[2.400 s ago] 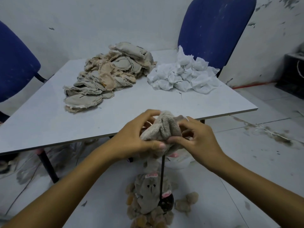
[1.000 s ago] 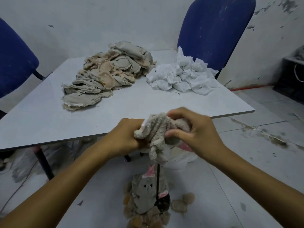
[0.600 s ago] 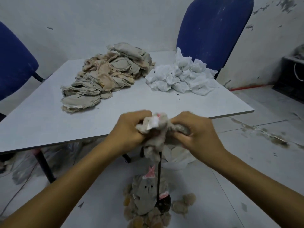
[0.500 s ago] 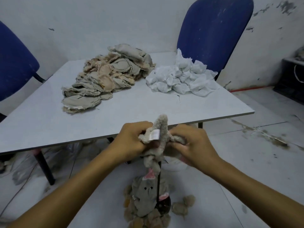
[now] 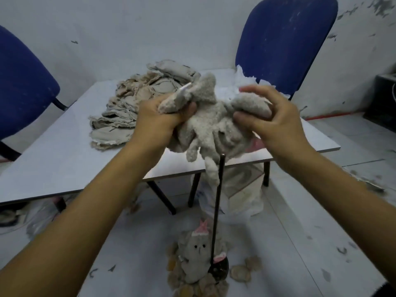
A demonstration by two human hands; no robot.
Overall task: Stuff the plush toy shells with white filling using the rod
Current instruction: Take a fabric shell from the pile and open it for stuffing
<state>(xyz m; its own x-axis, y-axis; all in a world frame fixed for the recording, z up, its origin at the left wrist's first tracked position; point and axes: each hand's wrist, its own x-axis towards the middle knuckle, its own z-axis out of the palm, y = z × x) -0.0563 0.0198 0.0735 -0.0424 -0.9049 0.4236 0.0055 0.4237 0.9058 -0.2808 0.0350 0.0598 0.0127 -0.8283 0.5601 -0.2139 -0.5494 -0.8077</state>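
I hold a fuzzy grey plush toy in the air in front of the table. My left hand grips one limb of it at the left, and my right hand grips another part at the right. Its other limbs dangle below. A thin black rod stands upright on a round base on the floor, its top just under the toy. A heap of flat beige plush shells lies on the white table. The white filling behind my hands is mostly hidden.
Finished plush toys are piled on the floor around the rod's base. A white bag stands under the table. One blue chair is behind the table on the right, another blue chair on the left.
Both hands have lifted the plush toy up off the rod, whose top now shows bare beneath it. The toy has unfolded, with its limbs hanging down.
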